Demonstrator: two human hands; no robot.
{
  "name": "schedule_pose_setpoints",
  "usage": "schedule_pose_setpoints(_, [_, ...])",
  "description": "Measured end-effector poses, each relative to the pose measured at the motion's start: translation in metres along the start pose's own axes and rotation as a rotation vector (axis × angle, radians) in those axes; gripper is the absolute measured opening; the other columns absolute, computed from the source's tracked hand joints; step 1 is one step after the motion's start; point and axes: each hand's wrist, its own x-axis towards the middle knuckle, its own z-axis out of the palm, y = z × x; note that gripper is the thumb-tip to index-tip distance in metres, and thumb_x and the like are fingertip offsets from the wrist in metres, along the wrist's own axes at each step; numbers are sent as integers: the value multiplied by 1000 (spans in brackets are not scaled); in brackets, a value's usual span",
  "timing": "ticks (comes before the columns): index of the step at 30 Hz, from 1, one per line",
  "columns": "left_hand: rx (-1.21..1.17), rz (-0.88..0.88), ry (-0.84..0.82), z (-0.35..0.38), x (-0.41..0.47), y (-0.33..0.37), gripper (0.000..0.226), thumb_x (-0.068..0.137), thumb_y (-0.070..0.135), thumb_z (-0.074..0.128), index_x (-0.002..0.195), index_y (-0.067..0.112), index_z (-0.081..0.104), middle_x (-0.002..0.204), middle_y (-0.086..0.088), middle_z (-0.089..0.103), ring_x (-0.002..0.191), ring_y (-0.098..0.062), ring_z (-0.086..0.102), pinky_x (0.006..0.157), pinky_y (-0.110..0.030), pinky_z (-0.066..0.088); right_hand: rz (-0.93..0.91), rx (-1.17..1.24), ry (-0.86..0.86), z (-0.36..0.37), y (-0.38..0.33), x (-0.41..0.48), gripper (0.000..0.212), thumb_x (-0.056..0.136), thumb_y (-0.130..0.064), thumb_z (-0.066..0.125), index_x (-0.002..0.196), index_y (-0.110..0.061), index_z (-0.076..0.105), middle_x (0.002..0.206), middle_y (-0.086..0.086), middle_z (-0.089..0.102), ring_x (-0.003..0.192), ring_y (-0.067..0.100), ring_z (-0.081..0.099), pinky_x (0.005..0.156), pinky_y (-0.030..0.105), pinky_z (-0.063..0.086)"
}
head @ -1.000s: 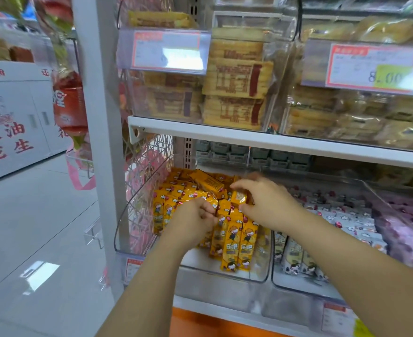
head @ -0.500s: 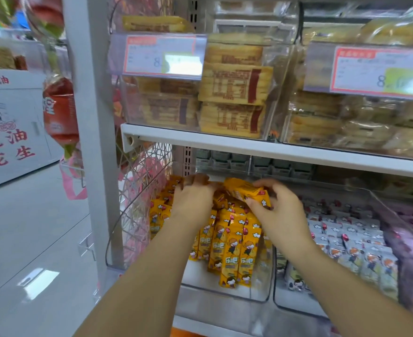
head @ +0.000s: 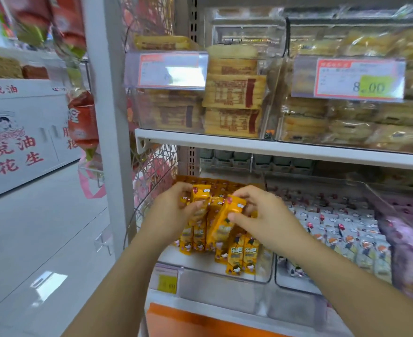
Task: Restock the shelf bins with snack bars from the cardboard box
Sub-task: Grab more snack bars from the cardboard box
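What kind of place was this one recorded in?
Most likely a shop's snack aisle: clear shelf bins full of orange snack bars, a price tag reading 8.00, and white shelving.

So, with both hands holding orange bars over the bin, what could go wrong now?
Both the left hand and the right hand grip orange bars above the rows; one may slip and land crooked, or among the neighbouring grey bars. The front bars lie close to the clear bin's low front wall and might slide over if pushed.
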Motion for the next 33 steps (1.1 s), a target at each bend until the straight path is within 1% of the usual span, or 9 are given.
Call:
schedule_pose_setpoints(4, [66,9,-102,-13,0,1,23,88,29,67,105,27,53,97,12,55,90,-13,60,76,-26,48,28,-286,-154,15,-4,14,35,87,-28,67,119,-28,53,93,-11,59,73,4,54,63,21,42])
schedule_pose_setpoints(7, [166,-80,-274,-5,-2,-9,30,89,29,66,114,16,56,101,3,57,89,-16,58,68,-21,48,92,-445,-214,21,-1,24,42,85,-27,70,124,-22,54,124,0,57,95,12,54,69,20,39])
schedule_pose_setpoints(11, [111,-155,-366,18,-2,-25,25,89,21,66,109,12,54,86,3,54,74,-16,58,64,-27,51,178,-573,-272,27,-1,33,51,84,-27,71,131,-19,52,132,2,53,116,19,53,80,23,41])
schedule_pose_setpoints(13, [32,-186,-370,25,1,-29,22,87,17,68,102,16,52,91,-2,58,74,-21,63,68,-34,56,187,-653,-266,32,-1,35,49,86,-28,69,131,-18,53,131,2,55,119,20,52,78,23,38])
schedule_pose_setpoints(16, [84,-152,-357,33,6,-31,27,84,18,72,105,14,54,90,-7,63,79,-27,67,73,-41,58,175,-731,-221,43,3,33,30,88,-22,67,116,-15,61,119,5,60,108,23,57,72,28,43])
schedule_pose_setpoints(21, [112,-120,-282,38,10,-39,32,84,14,72,96,20,43,75,0,57,61,-16,56,52,-27,45,120,-749,-166,50,10,31,32,86,-11,67,117,-16,61,119,4,50,104,22,56,76,29,46])
schedule_pose_setpoints(25, [105,-140,-302,31,7,-37,27,83,10,71,94,18,48,81,-6,62,72,-23,63,70,-37,55,80,-694,-133,43,2,26,45,83,-24,72,124,-20,55,116,1,49,105,20,53,72,26,39])
schedule_pose_setpoints(29, [278,-96,-289,22,-6,-24,25,86,15,68,108,16,56,103,-8,67,92,-24,61,77,-32,50,19,-593,-79,29,-8,8,46,84,-26,70,127,-22,55,118,0,52,106,17,51,82,28,44])
schedule_pose_setpoints(33, [402,-46,-191,21,-34,-5,22,90,21,62,111,21,60,110,-1,66,96,-22,61,76,-30,49,-47,-472,-29,15,-14,-27,31,87,-22,64,118,-21,61,101,-4,58,74,3,46,77,26,46])
